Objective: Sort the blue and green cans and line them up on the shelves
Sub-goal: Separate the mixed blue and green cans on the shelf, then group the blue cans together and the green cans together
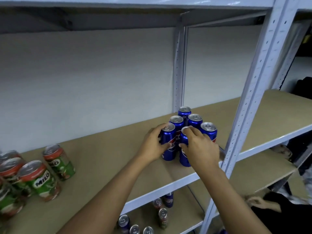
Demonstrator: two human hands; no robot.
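Note:
Several blue cans (195,121) stand upright in a tight cluster at the right end of the brown shelf board (109,159). My left hand (152,146) is wrapped around the front-left blue can (168,149). My right hand (200,146) grips the front blue can (184,157) next to it, fingers over its top. Both held cans rest on the shelf, touching the cluster. Several green cans (59,162) with red rims stand at the shelf's left end, apart from the blue ones.
A white slotted upright post (253,92) rises just right of the blue cluster. On the lower shelf (185,217) stand several mixed blue and green cans (163,215). Another person's hand (256,201) shows at the lower right. Another shelf board is overhead.

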